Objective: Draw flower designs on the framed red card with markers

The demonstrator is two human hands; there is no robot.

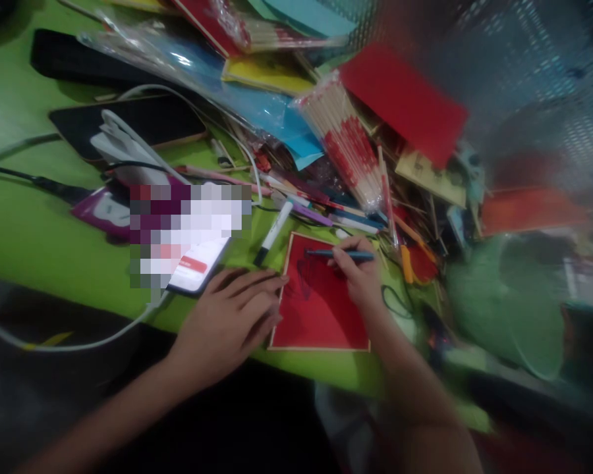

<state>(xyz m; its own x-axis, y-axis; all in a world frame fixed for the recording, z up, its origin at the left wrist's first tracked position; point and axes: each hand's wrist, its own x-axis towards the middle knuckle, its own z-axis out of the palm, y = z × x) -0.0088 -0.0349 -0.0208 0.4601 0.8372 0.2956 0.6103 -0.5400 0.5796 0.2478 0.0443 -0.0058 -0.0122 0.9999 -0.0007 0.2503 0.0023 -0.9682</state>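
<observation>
A red sheet (326,316) edged with thin pale sticks lies at the front of the green table, with dark drawn lines in its upper left part. My right hand (358,270) pinches a dark marker pen (343,254) over the sheet; its tip points left, near the drawn lines. My left hand (232,316) rests with fingers stretched out, fingertips at the sheet's left edge, holding nothing. Just beyond my left fingers lies a white marker (275,232) with a black end. To the left a lit phone (197,263) is partly blurred out.
Behind lie a bundle of red-tipped sticks (343,141), a red paper (405,99), blue plastic-wrapped sheets (277,118) and loose pens. A dark phone (143,125) and white cable (99,343) are on the left. Orange-handled scissors (406,263) and a green basin (504,303) stand right.
</observation>
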